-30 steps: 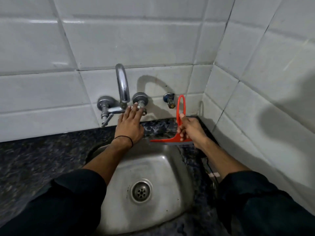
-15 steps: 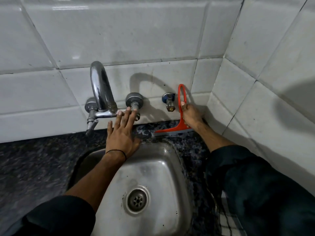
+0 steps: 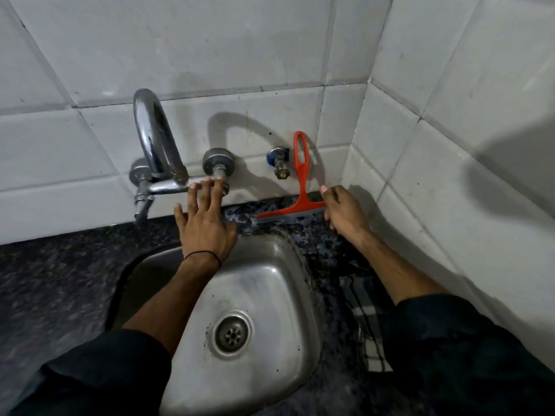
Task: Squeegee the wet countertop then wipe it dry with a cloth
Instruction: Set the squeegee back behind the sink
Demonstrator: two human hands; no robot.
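A chrome faucet (image 3: 156, 145) and its right knob (image 3: 218, 162) stuck out of the white tiled wall (image 3: 210, 55) above a steel sink (image 3: 255, 310), with a small blue valve (image 3: 279, 160) just left of the squeegee's handle. The left hand (image 3: 204, 226) lay flat, fingers spread open, tips touching the faucet bar and knob, gripping nothing. The right hand (image 3: 342, 211) reached into the corner, fingers loosely extended against the blade's right end, not closed around it. The red squeegee (image 3: 295, 202) stood on the dark speckled countertop (image 3: 60, 265) behind the sink, blade running left-right along the wall, loop handle pointing up against the tiles. A checked cloth (image 3: 365, 310) lay right of the sink.
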